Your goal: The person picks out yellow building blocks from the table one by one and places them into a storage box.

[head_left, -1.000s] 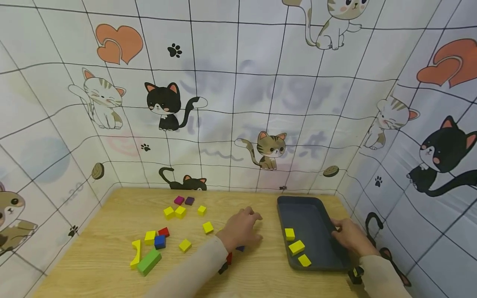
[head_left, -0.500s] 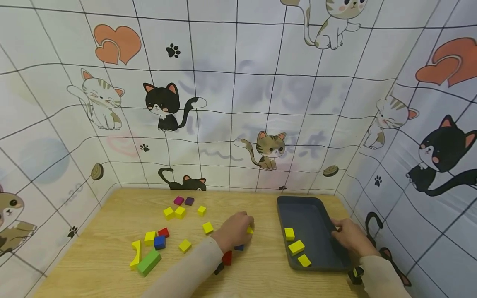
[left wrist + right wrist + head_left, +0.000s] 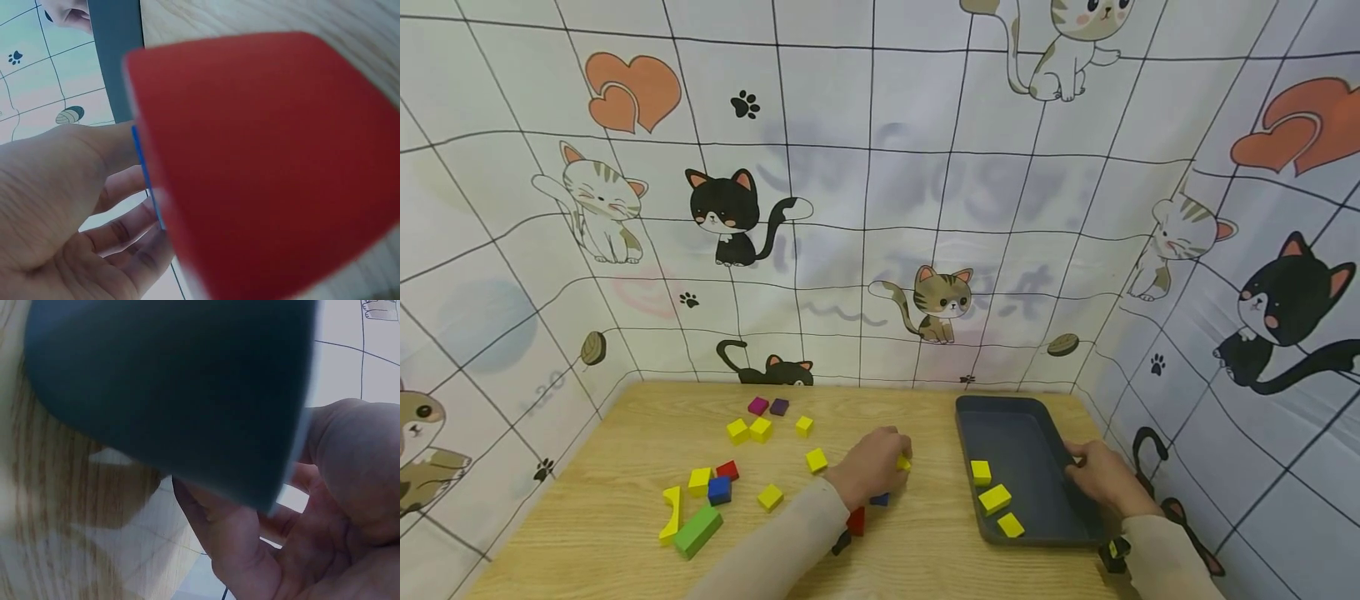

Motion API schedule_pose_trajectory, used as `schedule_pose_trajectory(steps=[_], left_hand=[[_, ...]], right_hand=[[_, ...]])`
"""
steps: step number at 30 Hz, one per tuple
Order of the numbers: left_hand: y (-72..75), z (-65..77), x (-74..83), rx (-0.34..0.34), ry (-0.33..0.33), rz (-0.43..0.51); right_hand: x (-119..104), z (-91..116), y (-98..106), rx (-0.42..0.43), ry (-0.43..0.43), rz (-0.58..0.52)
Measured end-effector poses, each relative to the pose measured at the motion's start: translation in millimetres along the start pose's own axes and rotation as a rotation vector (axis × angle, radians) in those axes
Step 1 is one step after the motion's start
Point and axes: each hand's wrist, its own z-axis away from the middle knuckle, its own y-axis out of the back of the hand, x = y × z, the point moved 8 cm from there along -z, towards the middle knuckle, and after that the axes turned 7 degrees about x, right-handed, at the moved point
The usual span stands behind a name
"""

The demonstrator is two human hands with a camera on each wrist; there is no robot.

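Note:
In the head view my left hand (image 3: 868, 467) pinches a yellow block (image 3: 903, 462), low over the table's middle. That block is hidden in the left wrist view, where a red block (image 3: 262, 162) fills the foreground and a blue block's edge (image 3: 147, 178) shows behind it. Under the wrist lie the red block, a blue block (image 3: 880, 499) and a dark piece (image 3: 842, 543), all partly covered. My right hand (image 3: 1108, 477) grips the right rim of a dark grey tray (image 3: 1037, 467). Fingers (image 3: 234, 540) curl beneath the tray in the right wrist view.
Three yellow blocks (image 3: 995, 499) lie along the tray's left side. Left on the wooden table (image 3: 580, 508) are scattered yellow blocks (image 3: 761, 429), a green block (image 3: 698, 532), a blue cube (image 3: 719, 490) and purple blocks (image 3: 778, 407). A cat-print curtain (image 3: 850, 208) encloses the back and sides.
My left hand has drawn slightly left and closed its fingers; a yellow block now shows at the fingertips. The right hand and tray stay put.

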Motion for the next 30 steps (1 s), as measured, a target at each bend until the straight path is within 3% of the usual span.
schedule_pose_trajectory(steps=[8, 17, 21, 30], left_hand=[[-4.4, -2.2, 16.5, 0.036, -0.031, 0.018], [13.2, -14.7, 51.5, 0.106, -0.082, 0.023], [10.6, -21.8, 76.5, 0.094, -0.133, 0.000], [-14.5, -31.9, 139.9, 0.030, -0.265, -0.049]], right_hand=[[8.7, 7.0, -3.7, -0.019, 0.008, -0.012], [-1.3, -3.1, -0.2, -0.028, 0.025, -0.023], [-4.2, -5.2, 0.6, -0.032, 0.014, -0.014], [-0.2, -0.6, 1.3, -0.044, -0.001, -0.007]])
